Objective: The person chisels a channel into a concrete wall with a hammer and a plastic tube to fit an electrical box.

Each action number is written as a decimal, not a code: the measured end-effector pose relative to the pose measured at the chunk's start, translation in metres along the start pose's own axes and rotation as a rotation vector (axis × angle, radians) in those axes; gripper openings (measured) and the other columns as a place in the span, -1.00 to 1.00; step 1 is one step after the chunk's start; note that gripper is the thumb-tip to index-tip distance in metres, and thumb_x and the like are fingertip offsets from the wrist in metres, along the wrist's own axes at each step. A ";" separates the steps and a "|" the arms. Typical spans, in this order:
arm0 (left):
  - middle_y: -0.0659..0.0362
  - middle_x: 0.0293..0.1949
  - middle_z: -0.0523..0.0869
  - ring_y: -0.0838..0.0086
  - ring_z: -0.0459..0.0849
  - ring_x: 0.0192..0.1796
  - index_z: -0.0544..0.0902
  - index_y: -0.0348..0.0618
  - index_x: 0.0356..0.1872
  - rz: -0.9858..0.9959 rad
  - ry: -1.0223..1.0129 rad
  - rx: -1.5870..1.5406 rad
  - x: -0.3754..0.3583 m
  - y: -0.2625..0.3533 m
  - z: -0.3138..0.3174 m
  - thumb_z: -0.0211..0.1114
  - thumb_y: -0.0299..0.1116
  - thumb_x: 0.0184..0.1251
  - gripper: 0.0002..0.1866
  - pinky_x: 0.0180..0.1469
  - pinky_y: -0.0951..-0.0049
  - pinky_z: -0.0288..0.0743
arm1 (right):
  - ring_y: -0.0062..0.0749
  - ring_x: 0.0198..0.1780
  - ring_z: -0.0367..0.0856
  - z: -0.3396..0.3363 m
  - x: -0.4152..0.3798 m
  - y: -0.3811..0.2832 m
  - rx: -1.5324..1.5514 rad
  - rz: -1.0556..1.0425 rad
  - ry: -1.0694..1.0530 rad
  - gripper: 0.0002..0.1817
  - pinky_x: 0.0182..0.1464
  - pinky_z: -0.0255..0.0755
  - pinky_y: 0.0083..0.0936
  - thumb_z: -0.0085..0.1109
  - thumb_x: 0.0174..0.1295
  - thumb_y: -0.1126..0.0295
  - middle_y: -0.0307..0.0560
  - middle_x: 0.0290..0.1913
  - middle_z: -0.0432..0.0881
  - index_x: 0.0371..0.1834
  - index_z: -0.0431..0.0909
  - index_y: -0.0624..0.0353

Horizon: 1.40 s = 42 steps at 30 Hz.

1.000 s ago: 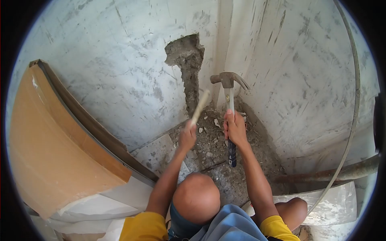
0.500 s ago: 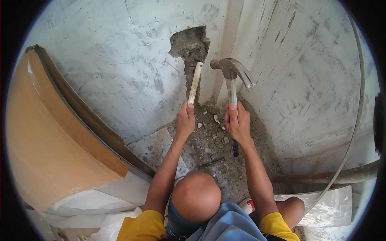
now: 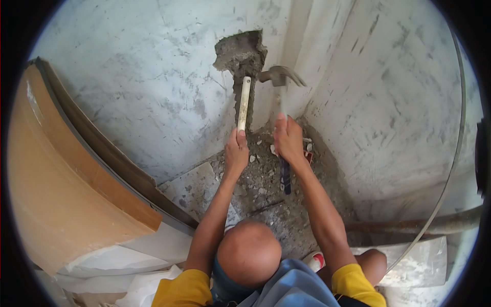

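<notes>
My left hand (image 3: pixel 237 156) is closed around a pale, worn stick-like tool (image 3: pixel 244 105) with a small hole near its upper end. It points up in front of the narrow groove below a broken-out hole (image 3: pixel 240 50) in the wall; its lower end is hidden by the hand. My right hand (image 3: pixel 289 138) grips a claw hammer (image 3: pixel 279 76) by its handle, whose dark end shows below the fist. The hammer's striking face is just right of the tool's top, with a small gap in view. The handle is slightly blurred.
Rubble and broken chips (image 3: pixel 261 179) cover the floor at the wall corner. A curved cardboard-covered panel (image 3: pixel 87 174) leans at left. At right, a thin cable (image 3: pixel 454 158) hangs before the wall, and a rusty pipe (image 3: pixel 409 225) lies low. My bent knee (image 3: pixel 249 250) is below my hands.
My right hand has swung the hammer left and slightly up, bringing its head nearer the pale tool. The tool has shifted slightly left and stands a little more upright; my left hand keeps its grip.
</notes>
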<state>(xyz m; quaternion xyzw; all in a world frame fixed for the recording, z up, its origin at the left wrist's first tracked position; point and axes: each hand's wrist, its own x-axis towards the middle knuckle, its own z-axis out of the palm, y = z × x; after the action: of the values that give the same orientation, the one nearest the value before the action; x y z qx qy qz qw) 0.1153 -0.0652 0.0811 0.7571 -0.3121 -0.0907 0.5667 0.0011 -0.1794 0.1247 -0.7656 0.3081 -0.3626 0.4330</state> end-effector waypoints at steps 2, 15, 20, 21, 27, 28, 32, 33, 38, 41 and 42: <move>0.17 -0.51 0.51 0.45 0.49 -0.45 0.58 -0.26 0.09 -0.029 -0.006 -0.011 -0.008 0.002 -0.002 -0.07 -0.10 0.64 -0.57 -0.33 0.36 0.39 | -0.56 -0.69 0.39 -0.019 -0.015 -0.039 0.185 0.055 0.007 -0.43 -0.65 0.28 -0.55 -0.20 0.53 -0.14 -0.27 -0.65 0.36 -0.34 0.42 0.18; 0.07 -0.48 0.57 0.22 0.56 -0.41 0.51 -0.27 -0.17 -0.133 -0.025 -0.066 -0.003 0.011 0.003 -0.09 -0.11 0.62 -0.61 -0.26 0.18 0.42 | -0.53 -0.72 0.40 -0.008 0.006 -0.003 -0.056 -0.080 0.028 -0.40 -0.66 0.27 -0.54 -0.28 0.55 -0.10 -0.19 -0.66 0.43 -0.47 0.43 0.17; 0.12 -0.49 0.55 0.33 0.54 -0.43 0.52 -0.26 -0.17 -0.105 -0.018 -0.072 -0.003 0.012 0.000 -0.09 -0.08 0.63 -0.59 -0.30 0.26 0.41 | -0.47 -0.73 0.42 -0.005 -0.006 -0.046 0.213 -0.234 0.197 -0.37 -0.67 0.26 -0.50 -0.29 0.55 -0.09 -0.14 -0.65 0.48 -0.50 0.44 0.19; 0.16 -0.50 0.54 0.41 0.53 -0.46 0.52 -0.24 -0.16 -0.134 -0.027 -0.096 -0.004 0.013 0.001 -0.10 -0.07 0.64 -0.59 -0.36 0.34 0.41 | -0.43 -0.72 0.44 0.002 -0.001 -0.040 0.195 -0.327 0.243 -0.37 -0.67 0.27 -0.46 -0.26 0.55 -0.10 -0.10 -0.64 0.49 -0.48 0.45 0.21; 0.37 -0.50 0.36 0.72 0.20 -0.62 0.47 -0.09 0.03 -0.568 -0.220 -1.235 0.008 0.036 -0.001 -0.10 -0.06 0.66 -0.67 -0.64 0.69 0.14 | 0.48 -0.23 0.55 -0.009 0.021 -0.018 -0.170 -0.016 -0.054 -0.36 -0.18 0.42 0.03 -0.17 0.51 -0.07 0.43 -0.43 0.59 -0.35 0.50 0.41; 0.38 -0.50 0.32 0.70 0.17 -0.63 0.42 -0.09 0.10 -0.583 -0.330 -1.513 0.016 0.048 -0.004 -0.12 -0.06 0.66 -0.66 -0.64 0.66 0.11 | 0.36 -0.31 0.59 -0.010 0.013 -0.011 -0.111 -0.011 -0.002 -0.34 -0.23 0.43 -0.02 -0.17 0.50 -0.11 0.35 -0.48 0.59 -0.38 0.49 0.39; 0.37 -0.48 0.35 0.74 0.23 -0.61 0.44 -0.14 0.13 -0.391 -0.242 -1.104 -0.005 0.072 0.019 -0.07 -0.03 0.65 -0.61 -0.63 0.67 0.16 | -0.21 -0.59 0.58 -0.027 -0.027 0.000 0.209 0.137 -0.007 -0.28 -0.50 0.40 -0.28 -0.20 0.48 -0.24 0.00 -0.62 0.54 -0.40 0.46 0.31; 0.37 -0.48 0.35 0.74 0.23 -0.61 0.44 -0.14 0.13 -0.382 -0.256 -1.088 -0.014 0.062 0.018 -0.07 -0.03 0.65 -0.61 -0.63 0.67 0.16 | -0.21 -0.59 0.58 -0.032 -0.035 0.000 0.225 0.135 0.009 -0.28 -0.50 0.40 -0.28 -0.20 0.48 -0.24 0.00 -0.62 0.54 -0.40 0.46 0.31; 0.32 -0.46 0.48 0.72 0.35 -0.60 0.52 -0.17 0.07 -0.300 -0.399 -0.481 -0.059 -0.003 0.009 -0.03 -0.10 0.64 -0.65 -0.61 0.63 0.25 | -0.63 -0.73 0.32 -0.041 -0.072 0.015 0.566 0.209 0.021 -0.38 -0.70 0.21 -0.60 -0.21 0.51 -0.21 -0.27 -0.61 0.38 -0.20 0.42 0.24; 0.30 -0.44 0.53 0.71 0.38 -0.60 0.54 -0.21 0.00 -0.210 -0.281 -0.265 -0.067 -0.029 0.003 -0.02 -0.12 0.64 -0.66 -0.59 0.61 0.27 | -0.63 -0.73 0.32 -0.037 -0.088 0.032 0.633 0.251 0.033 -0.34 -0.69 0.21 -0.61 -0.22 0.48 -0.26 -0.26 -0.61 0.38 -0.20 0.42 0.23; 0.30 -0.43 0.55 0.71 0.38 -0.60 0.55 -0.21 0.00 -0.198 -0.250 -0.200 -0.065 -0.032 -0.002 -0.02 -0.13 0.64 -0.66 -0.58 0.61 0.27 | -0.63 -0.73 0.32 -0.035 -0.092 0.039 0.643 0.257 0.041 -0.34 -0.69 0.21 -0.61 -0.22 0.48 -0.26 -0.26 -0.61 0.38 -0.20 0.42 0.23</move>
<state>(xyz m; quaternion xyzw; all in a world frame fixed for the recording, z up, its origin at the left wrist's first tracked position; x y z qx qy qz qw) 0.0770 -0.0214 0.0384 0.7069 -0.2933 -0.2698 0.5843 -0.0844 -0.1396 0.0766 -0.5373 0.2808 -0.3989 0.6880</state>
